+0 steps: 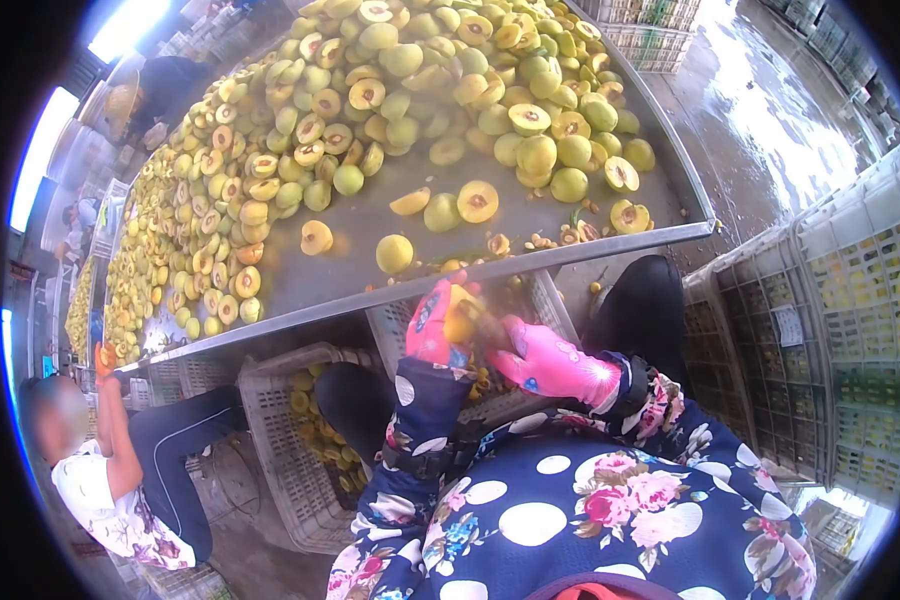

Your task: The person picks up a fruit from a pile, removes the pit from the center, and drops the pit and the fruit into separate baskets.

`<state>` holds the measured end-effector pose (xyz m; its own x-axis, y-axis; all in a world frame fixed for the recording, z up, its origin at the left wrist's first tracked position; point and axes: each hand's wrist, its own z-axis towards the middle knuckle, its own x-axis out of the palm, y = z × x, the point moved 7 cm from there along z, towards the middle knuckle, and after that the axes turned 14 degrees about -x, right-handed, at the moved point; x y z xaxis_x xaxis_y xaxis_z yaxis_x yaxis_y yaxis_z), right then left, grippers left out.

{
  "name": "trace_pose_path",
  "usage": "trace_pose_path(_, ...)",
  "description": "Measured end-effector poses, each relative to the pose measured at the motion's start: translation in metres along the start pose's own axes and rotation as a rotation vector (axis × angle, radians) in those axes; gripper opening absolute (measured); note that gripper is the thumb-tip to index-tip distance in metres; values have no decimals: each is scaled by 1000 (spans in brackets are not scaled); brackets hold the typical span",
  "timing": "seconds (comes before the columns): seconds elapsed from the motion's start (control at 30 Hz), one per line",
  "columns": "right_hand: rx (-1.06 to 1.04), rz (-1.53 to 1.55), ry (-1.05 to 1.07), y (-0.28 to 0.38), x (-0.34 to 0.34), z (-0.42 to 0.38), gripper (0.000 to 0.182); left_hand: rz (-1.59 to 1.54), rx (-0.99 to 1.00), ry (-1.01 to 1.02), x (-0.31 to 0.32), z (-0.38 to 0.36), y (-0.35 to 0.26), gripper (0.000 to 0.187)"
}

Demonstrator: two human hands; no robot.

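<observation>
My left hand (pixel 430 325), in a pink patterned glove, is closed around a yellow peach piece (pixel 459 316) just below the table's near edge. Beside it, my right hand (pixel 560 365) in a pink glove has its fingers bent in against the fruit. A blurred brownish shape lies between the two hands, and I cannot make out what the right fingers hold. Under both hands stands a pale plastic crate (pixel 548 300) with fruit pieces in it. Halved peaches with brown pits, such as this half (pixel 477 201), lie cut side up on the table.
The metal table (pixel 280 270) bears a big heap of green-yellow peaches, with loose pits (pixel 540 240) near its edge. Another crate (pixel 270 430) with fruit pieces stands at left. Stacked crates (pixel 850 300) rise at right. A co-worker (pixel 120 470) sits at far left.
</observation>
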<state>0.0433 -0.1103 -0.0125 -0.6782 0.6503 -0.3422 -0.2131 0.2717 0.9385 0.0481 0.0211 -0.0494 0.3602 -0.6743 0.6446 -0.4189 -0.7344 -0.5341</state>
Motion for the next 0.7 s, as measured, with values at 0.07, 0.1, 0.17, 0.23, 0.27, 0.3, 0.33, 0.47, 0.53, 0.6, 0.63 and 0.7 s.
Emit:
trace_pose_path(0.07, 13, 0, -7, 0, 1, -1, 36, -22, -2, 12, 2, 0, 2, 32)
trace_pose_path(0.1, -4, -28, -17, 0, 2, -1, 36, -18, 10, -2, 2, 0, 2, 33)
trace_pose_path(0.17, -40, -83, -39, -3, 5, -1, 36, -7, 34, -31, 4, 0, 5, 34)
trace_pose_path(0.23, -39, -71, -6, -9, 9, -1, 35, 40, 57, -80, 7, -4, 8, 34)
trace_pose_path(0.27, -37, -65, 11, -12, 11, -1, 35, 63, 67, -104, 7, -6, 8, 34)
trace_pose_path(0.3, -71, -72, 45, -17, 14, 0, 35, 123, 88, -108, 6, -6, 8, 34)
trace_pose_path(0.33, -105, -78, 79, -20, 15, 2, 35, 182, 109, -112, 5, -6, 7, 33)
trace_pose_path(0.47, -60, -150, 230, -22, 11, 3, 34, 271, 84, -152, -2, -1, 8, 32)
trace_pose_path(0.53, -59, -132, 225, -31, 16, 6, 33, 272, 82, -163, -7, 5, 12, 31)
trace_pose_path(0.6, 36, 40, 222, -40, 19, 3, 31, 270, 101, -170, -9, 7, 13, 32)
trace_pose_path(0.63, 132, 205, 221, -30, 17, -1, 30, 268, 117, -173, -4, 3, 12, 32)
trace_pose_path(0.7, 260, 468, 230, -27, 21, -5, 27, 233, 137, -180, -5, 3, 14, 33)
